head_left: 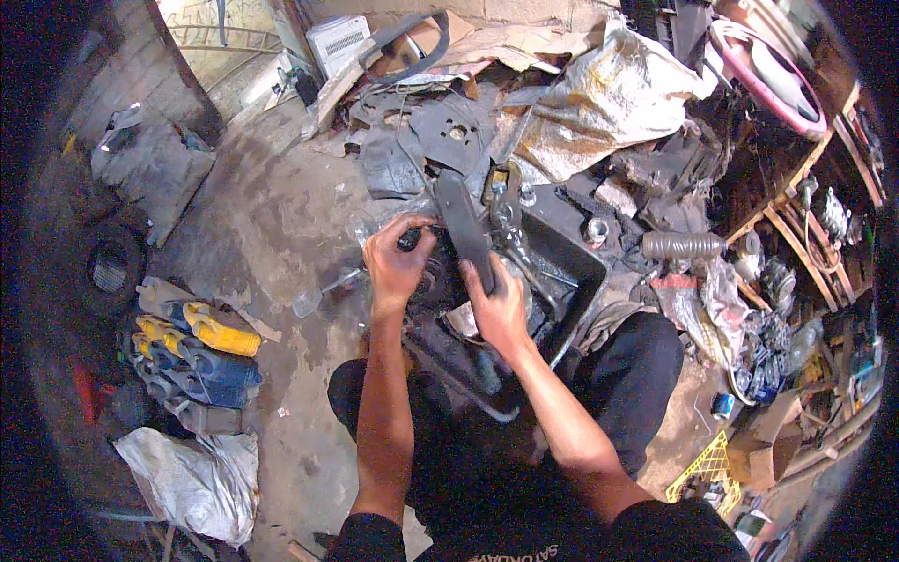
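Note:
My right hand [498, 304] grips the lower end of a long, dark grey, flat part [461, 220] with rounded ends, which tilts up and away to the left. Beside it, my left hand [398, 262] is closed, thumb and fingers curled together around a small dark thing [409, 240] whose kind I cannot make out. Both hands are over the left part of a black oily tray [585, 288] between my knees. Metal tools and greasy dark parts lie in this tray, partly hidden by my hands.
Yellow and blue plastic jugs [220, 330] and a white sack [192, 478] are at the left, near a tyre [108, 267]. Stained sacking [609, 103] heaps up beyond the tray. To the right lie a plastic bottle [682, 245], a cardboard box [766, 440] and a yellow crate [702, 473].

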Demonstrator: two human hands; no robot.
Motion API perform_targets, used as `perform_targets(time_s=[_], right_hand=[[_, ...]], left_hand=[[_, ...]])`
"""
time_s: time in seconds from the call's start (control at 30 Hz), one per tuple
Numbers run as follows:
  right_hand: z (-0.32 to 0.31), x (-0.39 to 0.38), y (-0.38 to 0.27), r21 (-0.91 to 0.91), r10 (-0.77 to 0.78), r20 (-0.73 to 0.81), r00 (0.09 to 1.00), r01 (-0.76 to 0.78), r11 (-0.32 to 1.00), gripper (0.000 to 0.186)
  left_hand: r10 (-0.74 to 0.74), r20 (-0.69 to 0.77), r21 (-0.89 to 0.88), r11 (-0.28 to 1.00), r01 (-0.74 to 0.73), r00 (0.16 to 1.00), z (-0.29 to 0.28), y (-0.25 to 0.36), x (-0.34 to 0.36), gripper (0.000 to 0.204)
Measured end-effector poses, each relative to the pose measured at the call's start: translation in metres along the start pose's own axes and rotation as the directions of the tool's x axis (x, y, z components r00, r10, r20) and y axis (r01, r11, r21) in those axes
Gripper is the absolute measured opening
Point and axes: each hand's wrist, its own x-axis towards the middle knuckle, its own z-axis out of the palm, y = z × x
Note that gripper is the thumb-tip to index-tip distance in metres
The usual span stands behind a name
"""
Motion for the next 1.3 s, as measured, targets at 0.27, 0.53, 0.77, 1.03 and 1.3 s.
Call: perform_targets(time_s=[0.27, 0.53, 0.77, 1.03, 1.3], right_hand=[[0.008, -0.057, 0.048, 0.067, 0.050, -0.021, 0.999, -0.049, 0.997, 0.046], [0.010, -0.056, 0.053, 0.108, -0.019, -0.061, 0.998, 0.025, 0.994, 0.040], [0.011, -0.010, 0.024, 0.054, -0.053, -0.110, 0.992, 0.059, 0.997, 0.044], [0.007, -0.059, 0.059, 0.037, 0.034, -0.074, 0.997, -0.031, 0.999, 0.034], [0.010, -0.054, 0.061, -0.012, 0.006, -0.050, 0.999, -0.007, 1.000, 0.043]], left_hand=[[0.041, 0.008, -0.040, 0.998, -0.041, 0.999, -0.001, -0.003, 0.011, 0.013], [-0.019, 0.069, 0.024, 1.000, 0.017, 0.997, -0.007, -0.002, 0.003, 0.013], [0.035, 0.011, -0.045, 0.998, -0.034, 0.999, 0.002, -0.002, 0.009, 0.011], [0.029, 0.038, 0.000, 1.000, -0.029, 0.999, -0.002, -0.001, 0.013, 0.015], [0.016, 0.044, -0.036, 0.999, -0.015, 0.999, -0.005, 0.001, 0.006, 0.014]])
